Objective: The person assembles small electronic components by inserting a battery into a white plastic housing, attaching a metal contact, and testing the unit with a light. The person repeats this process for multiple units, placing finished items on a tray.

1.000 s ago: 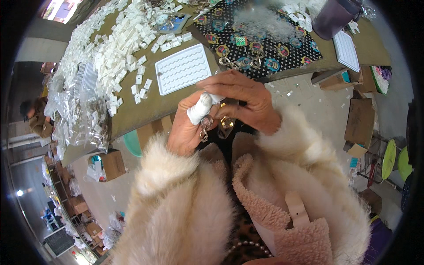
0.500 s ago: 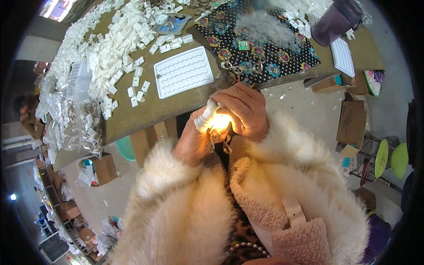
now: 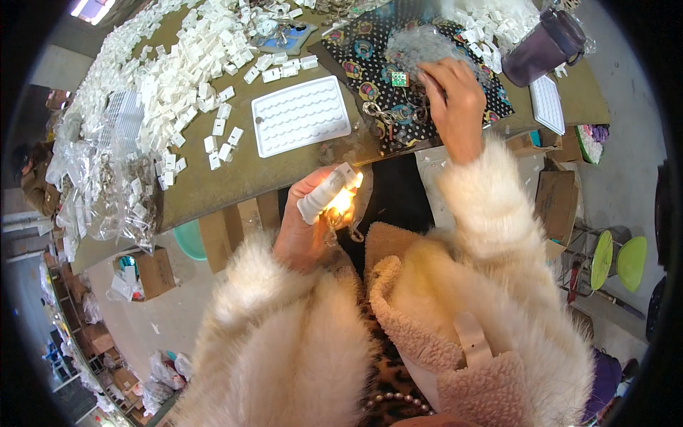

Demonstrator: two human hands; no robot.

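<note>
My left hand (image 3: 302, 220) is closed around a small white plastic case (image 3: 346, 173) and a bright, warm-lit string of lights (image 3: 343, 203). Thin wire loops (image 3: 353, 229) hang below the glow. White wrapping covers the thumb. Farther forward, my right hand (image 3: 459, 99) is over the patterned black cloth (image 3: 366, 67), fingers bent together at the edge of a clear, tangled heap (image 3: 427, 44). What is between those fingertips is too small to make out. Just left of them lies a green circuit board (image 3: 400, 79), and nearer is a coil of wire with clips (image 3: 377, 109).
A white ridged tray (image 3: 302, 117) lies on the table (image 3: 213, 196), right of a large pile of white plastic cases (image 3: 188, 78). Clear bags (image 3: 114, 192) cover the left corner. A dark lidded cup (image 3: 541, 48) stands at right; cardboard boxes (image 3: 555, 203) are below.
My right hand has left the lit bundle and moved forward and right onto the cloth. My left hand keeps the bundle, slightly left of where it was.
</note>
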